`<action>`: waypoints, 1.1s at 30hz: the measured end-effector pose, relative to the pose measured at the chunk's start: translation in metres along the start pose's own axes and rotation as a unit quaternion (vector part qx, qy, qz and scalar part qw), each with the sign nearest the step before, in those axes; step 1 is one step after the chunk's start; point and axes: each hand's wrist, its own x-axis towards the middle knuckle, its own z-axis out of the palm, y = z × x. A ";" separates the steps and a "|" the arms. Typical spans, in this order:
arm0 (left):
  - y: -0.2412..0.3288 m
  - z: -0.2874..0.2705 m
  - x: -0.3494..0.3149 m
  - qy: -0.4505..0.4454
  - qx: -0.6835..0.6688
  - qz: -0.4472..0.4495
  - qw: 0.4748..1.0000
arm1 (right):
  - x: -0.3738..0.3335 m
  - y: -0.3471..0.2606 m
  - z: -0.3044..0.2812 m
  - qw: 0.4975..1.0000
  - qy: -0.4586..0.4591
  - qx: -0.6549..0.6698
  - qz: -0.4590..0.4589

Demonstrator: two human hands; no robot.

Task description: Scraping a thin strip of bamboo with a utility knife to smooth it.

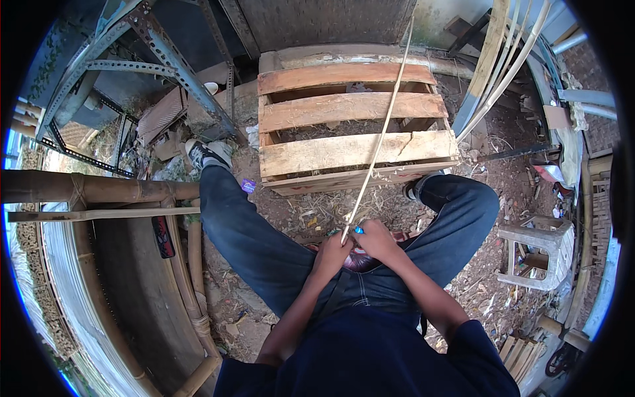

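A long, thin, pale strip [383,135], apparently of bamboo or wood, runs from my lap up over the wooden slatted crate [350,106] to the far wall. Its near end lies in my left hand [331,257], whose fingers are closed round it. Close beside, almost touching, is my right hand [378,241], closed as well. A small bright blue piece [359,230] shows at its fingers; what it belongs to is hidden. Both hands rest between my spread knees, above a dark reddish patch of something that I cannot make out.
On the left stands a bamboo frame [119,188] with a pole across it, behind it a perforated metal frame [178,76]. Long pale strips [506,59] lean at the far right. A worn plastic stool [539,253] is on the right. Shavings and litter cover the ground.
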 end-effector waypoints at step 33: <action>-0.002 0.008 0.006 -0.015 0.024 -0.059 0.998 | -0.003 -0.014 -0.006 0.995 -0.049 -0.074 0.047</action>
